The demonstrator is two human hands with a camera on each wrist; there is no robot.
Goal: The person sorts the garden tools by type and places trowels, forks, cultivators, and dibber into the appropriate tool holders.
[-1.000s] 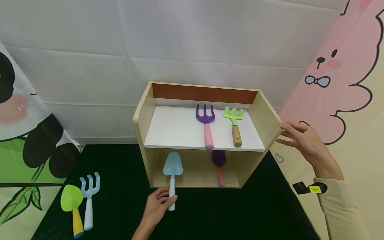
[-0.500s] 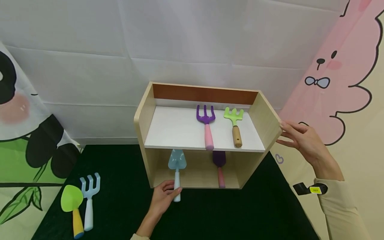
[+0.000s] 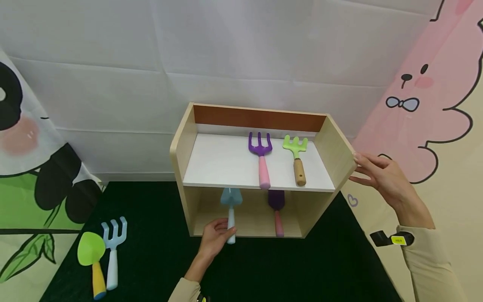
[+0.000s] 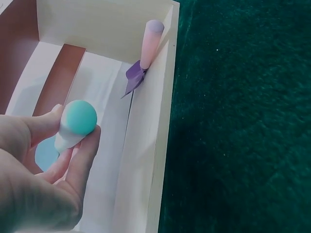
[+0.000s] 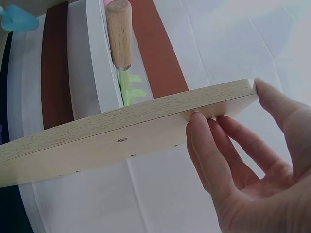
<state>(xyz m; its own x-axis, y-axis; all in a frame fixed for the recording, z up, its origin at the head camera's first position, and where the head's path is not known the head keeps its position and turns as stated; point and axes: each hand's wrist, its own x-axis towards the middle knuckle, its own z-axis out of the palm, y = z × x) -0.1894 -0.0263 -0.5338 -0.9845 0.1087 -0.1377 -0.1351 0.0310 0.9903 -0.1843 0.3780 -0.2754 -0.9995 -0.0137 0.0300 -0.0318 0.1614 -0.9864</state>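
I've got the light blue trowel [image 3: 231, 216] in the left hand [image 3: 215, 238], fingers clamped on the handle near its end, thumb opposing; the rounded butt pokes out past the grip. Blade is ahead of the fingers, inside the lower compartment [image 3: 250, 222] of the shelf unit [image 3: 185, 147], tip hidden under the front edge of the white board [image 3: 215, 163]. Long axis runs front to back: blade pointing inward, handle end outward past the front opening. Roughly parallel to the purple trowel [image 3: 277, 201], same compartment, to its right, not touching. Can't tell if the blade contacts anything inside.

Right hand [image 3: 385, 180]: fingers clamped on the right side panel [image 3: 337, 153], thumb on its front edge, fingertips on the outer face.

White board carries the purple fork [image 3: 262, 161] and green fork [image 3: 298, 165]. Green trowel [image 3: 91, 249] and light blue fork [image 3: 112, 262] lie on the table [image 3: 151, 239], left of the unit.
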